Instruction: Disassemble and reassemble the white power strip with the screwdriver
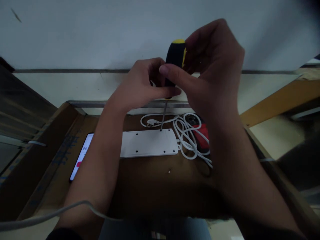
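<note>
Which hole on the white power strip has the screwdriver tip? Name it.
The far-row hole near the right end of the white power strip: the screwdriver tip sits there; the others are bare.

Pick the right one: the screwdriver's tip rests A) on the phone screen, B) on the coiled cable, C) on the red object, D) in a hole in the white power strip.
D. The screwdriver shaft runs straight down into a hole near the edge of the white power strip.
</note>
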Motion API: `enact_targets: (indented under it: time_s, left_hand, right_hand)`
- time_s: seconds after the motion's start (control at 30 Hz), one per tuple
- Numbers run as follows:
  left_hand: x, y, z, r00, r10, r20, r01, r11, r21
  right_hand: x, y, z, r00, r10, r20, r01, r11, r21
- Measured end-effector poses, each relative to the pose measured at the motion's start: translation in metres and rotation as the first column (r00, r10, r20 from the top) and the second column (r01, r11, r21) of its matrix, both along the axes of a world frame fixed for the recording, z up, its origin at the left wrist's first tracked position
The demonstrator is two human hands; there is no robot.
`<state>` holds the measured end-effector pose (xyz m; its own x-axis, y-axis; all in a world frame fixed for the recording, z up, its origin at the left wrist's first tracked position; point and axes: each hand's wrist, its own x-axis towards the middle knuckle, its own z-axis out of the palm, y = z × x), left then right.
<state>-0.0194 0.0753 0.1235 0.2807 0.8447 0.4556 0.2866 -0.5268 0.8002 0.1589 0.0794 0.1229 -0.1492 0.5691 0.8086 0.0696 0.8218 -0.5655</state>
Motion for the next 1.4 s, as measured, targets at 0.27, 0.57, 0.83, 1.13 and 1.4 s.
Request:
enact_targets:
  time_s: [0.27,0.57,0.83,1.13,1.4]
  left_hand:
    - [-0.0012,-0.0053,0.0035,0.982,-0.175,0.071,0.181,0.978,-0.1]
    - [0.0001,0.0017,-0.0008,0.99,-0.133,0.047,0.136,0.989,-0.061]
    - [0.0046,-0.0024,0.0008,1.0,-0.015,0.021,0.015,1.0,0.005]
    - [-0.0014,-0.0033,0.0032,0.985,-0.164,-0.061,0.163,0.986,-0.025]
    - [-0.0042,-0.0014,0.002,0.981,-0.19,-0.031,0.19,0.982,-0.02]
  right_hand:
    - [0.0027,0.0008,0.001,0.997,-0.048,0.067,0.047,0.999,0.025]
    - [-0.0012,0.001,-0.0011,0.999,-0.018,-0.043,0.017,1.0,-0.016]
    - [0.0013,0.0064,-0.005,0.999,-0.02,0.045,0.021,1.0,-0.013]
    - [0.0009,-0.0012,-0.0012,0.989,-0.067,0.133,0.071,0.997,-0.023]
    - [0.0057,0.0058,-0.0003,0.988,-0.072,0.136,0.073,0.997,-0.003]
